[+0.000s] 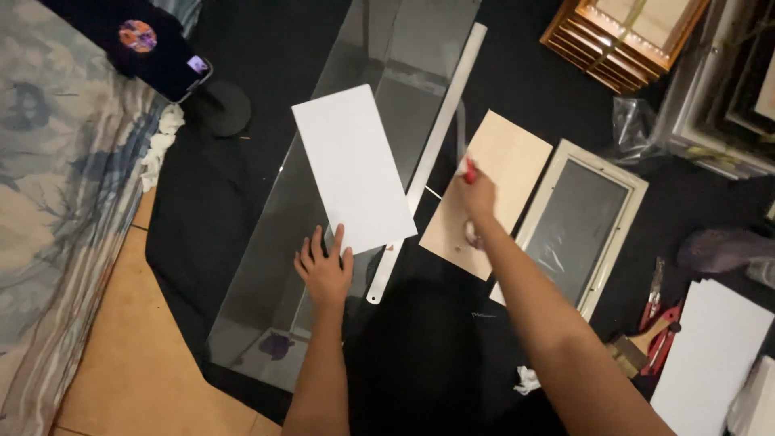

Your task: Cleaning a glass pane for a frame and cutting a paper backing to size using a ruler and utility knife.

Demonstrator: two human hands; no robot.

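- The left hand (324, 270) lies flat with its fingers spread, the fingertips pressing the near edge of a white sheet (353, 168).
- The right hand (476, 194) is closed around a small red tool (469, 169), held just above a tan board (487, 192) (what kind of tool it is cannot be told from here).
- The white sheet rests tilted on a long pane of clear glass (266, 266), which lies on a black cloth (202, 210) spread over the floor.
- A long white ruler (428, 157) runs along the sheet's right edge, between the sheet and the tan board.
- Just right of the board lies a pale picture frame (577, 226) with a dark centre.
- Farther right, red-handled pliers (655, 311) lie near a stack of white boards (710, 355).
- At top right stands a stack of wooden frames (626, 32); at top left, a phone (173, 69) on a stand.
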